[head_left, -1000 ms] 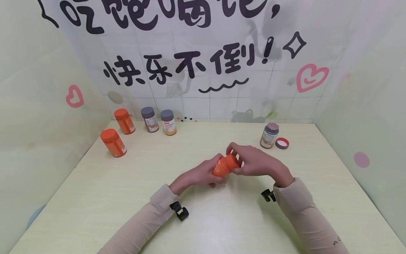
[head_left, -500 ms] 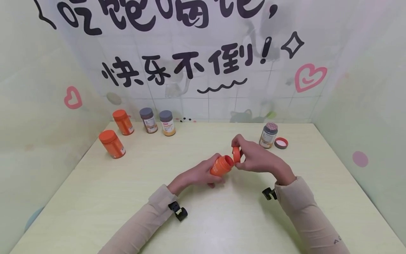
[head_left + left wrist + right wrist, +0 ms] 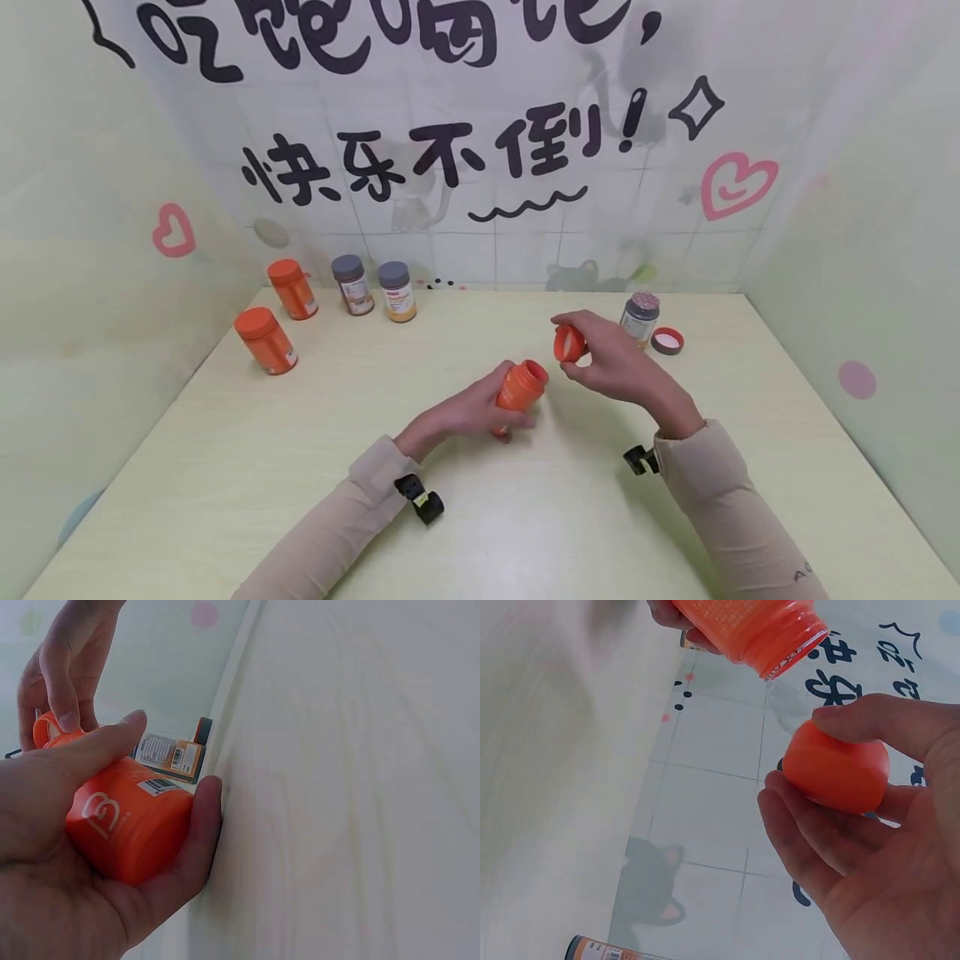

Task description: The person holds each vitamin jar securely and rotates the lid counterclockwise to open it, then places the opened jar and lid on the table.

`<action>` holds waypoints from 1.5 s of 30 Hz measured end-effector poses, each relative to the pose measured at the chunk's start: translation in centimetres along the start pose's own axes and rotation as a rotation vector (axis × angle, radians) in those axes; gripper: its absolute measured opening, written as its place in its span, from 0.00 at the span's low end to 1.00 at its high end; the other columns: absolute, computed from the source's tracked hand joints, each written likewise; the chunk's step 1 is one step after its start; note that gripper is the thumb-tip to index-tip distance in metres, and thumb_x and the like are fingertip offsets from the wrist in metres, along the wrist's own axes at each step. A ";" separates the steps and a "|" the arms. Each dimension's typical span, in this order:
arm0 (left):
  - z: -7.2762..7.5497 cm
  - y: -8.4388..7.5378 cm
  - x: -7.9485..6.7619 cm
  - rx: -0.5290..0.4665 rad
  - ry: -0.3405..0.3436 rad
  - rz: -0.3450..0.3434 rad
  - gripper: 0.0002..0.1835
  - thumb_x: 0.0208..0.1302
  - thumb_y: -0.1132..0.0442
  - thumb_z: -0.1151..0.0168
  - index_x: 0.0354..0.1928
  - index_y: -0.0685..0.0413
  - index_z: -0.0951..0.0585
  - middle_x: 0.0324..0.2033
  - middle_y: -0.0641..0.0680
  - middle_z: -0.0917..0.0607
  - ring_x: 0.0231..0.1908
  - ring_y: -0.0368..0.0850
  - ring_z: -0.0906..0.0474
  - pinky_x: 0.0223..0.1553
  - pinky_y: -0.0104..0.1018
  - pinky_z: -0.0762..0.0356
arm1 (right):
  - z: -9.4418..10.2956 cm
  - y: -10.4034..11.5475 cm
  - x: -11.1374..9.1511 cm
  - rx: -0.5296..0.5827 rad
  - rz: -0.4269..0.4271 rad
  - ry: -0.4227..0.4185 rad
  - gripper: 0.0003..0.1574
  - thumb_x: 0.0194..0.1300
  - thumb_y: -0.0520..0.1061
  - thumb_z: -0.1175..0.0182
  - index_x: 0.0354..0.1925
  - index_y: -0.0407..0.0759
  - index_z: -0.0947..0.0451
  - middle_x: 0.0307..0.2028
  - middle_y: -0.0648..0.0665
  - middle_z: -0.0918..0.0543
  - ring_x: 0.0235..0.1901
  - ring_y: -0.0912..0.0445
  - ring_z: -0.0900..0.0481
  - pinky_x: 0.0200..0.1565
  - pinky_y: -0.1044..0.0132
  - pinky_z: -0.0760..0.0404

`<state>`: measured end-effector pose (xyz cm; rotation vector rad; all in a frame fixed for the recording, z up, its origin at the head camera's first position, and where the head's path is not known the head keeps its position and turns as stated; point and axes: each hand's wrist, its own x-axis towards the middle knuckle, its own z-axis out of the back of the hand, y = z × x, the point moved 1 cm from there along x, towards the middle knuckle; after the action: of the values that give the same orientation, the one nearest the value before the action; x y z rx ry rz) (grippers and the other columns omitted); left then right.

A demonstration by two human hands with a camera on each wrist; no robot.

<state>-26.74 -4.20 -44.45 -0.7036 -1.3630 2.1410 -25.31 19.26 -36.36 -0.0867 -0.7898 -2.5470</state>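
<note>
An orange bottle (image 3: pixel 521 388) with a threaded neck is gripped by my left hand (image 3: pixel 480 407), its open mouth tilted up to the right. In the left wrist view, fingers and thumb wrap the bottle (image 3: pixel 131 817), which has a white logo and a barcode label. My right hand (image 3: pixel 618 358) pinches an orange screw cap (image 3: pixel 568 343) between thumb and fingers, its hollow side towards the bottle in the head view. A gap separates cap and bottle mouth. In the right wrist view the cap (image 3: pixel 836 765) shows its smooth outside.
Behind my right hand stands a grey-topped bottle (image 3: pixel 640 317) without its lid, beside an upturned lid (image 3: pixel 667 340). At the back left are two orange bottles (image 3: pixel 266 340) and two grey-capped bottles (image 3: pixel 397 292). Walls enclose the pale table (image 3: pixel 480 517).
The orange cap has come off the bottle. My right hand has carried it up and away to the right, turning its hollow side into view. The bottle now tilts more upright.
</note>
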 end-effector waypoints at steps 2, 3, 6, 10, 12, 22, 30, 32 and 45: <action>0.1 0.1 0.2 -0.019 -0.045 0.020 0.32 0.64 0.52 0.27 0.62 0.45 0.35 0.53 0.51 0.22 0.55 0.49 0.25 0.52 0.43 0.20 | 0.0 -0.2 0.1 -0.005 -0.013 -0.017 0.39 0.60 0.37 0.29 0.68 0.38 0.29 0.57 0.38 0.20 0.53 0.45 0.20 0.53 0.49 0.13; 0.2 0.1 0.3 -0.038 -0.069 0.031 0.32 0.64 0.51 0.27 0.63 0.45 0.35 0.54 0.52 0.22 0.56 0.50 0.25 0.55 0.45 0.20 | 0.0 -0.2 0.1 -0.004 -0.024 -0.027 0.38 0.60 0.38 0.28 0.67 0.38 0.29 0.58 0.38 0.20 0.53 0.45 0.20 0.53 0.49 0.13; 0.3 0.0 1.0 -0.100 -0.149 0.078 0.34 0.65 0.49 0.29 0.67 0.44 0.36 0.57 0.50 0.23 0.59 0.49 0.27 0.62 0.50 0.24 | -0.1 -0.6 0.1 0.001 -0.045 -0.057 0.36 0.60 0.37 0.29 0.65 0.37 0.27 0.58 0.36 0.22 0.54 0.43 0.21 0.53 0.46 0.13; 0.2 -0.4 2.6 -0.215 -0.214 0.130 0.36 0.67 0.51 0.32 0.71 0.43 0.39 0.63 0.50 0.25 0.63 0.50 0.28 0.66 0.54 0.25 | -0.2 -1.5 0.0 -0.008 -0.092 -0.088 0.35 0.59 0.39 0.28 0.64 0.38 0.25 0.59 0.35 0.23 0.54 0.42 0.22 0.52 0.47 0.13; -0.1 -0.7 3.8 -0.288 -0.221 0.121 0.35 0.69 0.55 0.36 0.72 0.44 0.41 0.65 0.51 0.27 0.64 0.51 0.29 0.67 0.54 0.25 | 0.0 -1.9 -0.2 -0.013 -0.116 -0.107 0.37 0.58 0.39 0.27 0.65 0.38 0.25 0.59 0.35 0.23 0.53 0.43 0.22 0.51 0.47 0.12; -0.4 -0.9 8.9 -0.333 -0.373 0.008 0.30 0.70 0.58 0.36 0.68 0.49 0.40 0.67 0.53 0.28 0.67 0.52 0.31 0.74 0.54 0.34 | 1.5 -2.5 -0.6 -0.022 -0.134 -0.170 0.39 0.58 0.39 0.28 0.67 0.34 0.27 0.62 0.32 0.24 0.57 0.38 0.23 0.54 0.42 0.15; 0.1 -1.3 11.4 -0.206 -0.449 -0.041 0.33 0.68 0.59 0.31 0.68 0.47 0.38 0.65 0.53 0.25 0.66 0.52 0.28 0.70 0.52 0.27 | 1.5 -3.4 -0.1 -0.022 -0.140 -0.231 0.37 0.59 0.39 0.28 0.65 0.34 0.25 0.60 0.32 0.20 0.59 0.38 0.26 0.54 0.43 0.17; 0.2 -1.3 11.8 -0.187 -0.447 -0.034 0.33 0.68 0.59 0.30 0.68 0.47 0.38 0.65 0.53 0.25 0.66 0.52 0.28 0.70 0.51 0.27 | 1.5 -3.4 0.0 -0.012 -0.139 -0.241 0.35 0.59 0.39 0.28 0.64 0.34 0.24 0.60 0.32 0.20 0.59 0.39 0.27 0.52 0.44 0.17; 0.0 -1.1 12.6 -0.076 -0.413 -0.014 0.35 0.66 0.59 0.28 0.68 0.46 0.38 0.68 0.53 0.25 0.69 0.52 0.29 0.73 0.51 0.30 | 2.0 -4.7 0.1 0.060 -0.232 -0.264 0.31 0.63 0.44 0.29 0.62 0.35 0.20 0.55 0.32 0.19 0.51 0.38 0.20 0.51 0.46 0.16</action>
<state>-35.97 4.44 -45.43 -0.2817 -1.6562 2.3191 -27.71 23.70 -37.11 -0.3357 -1.0285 -2.7627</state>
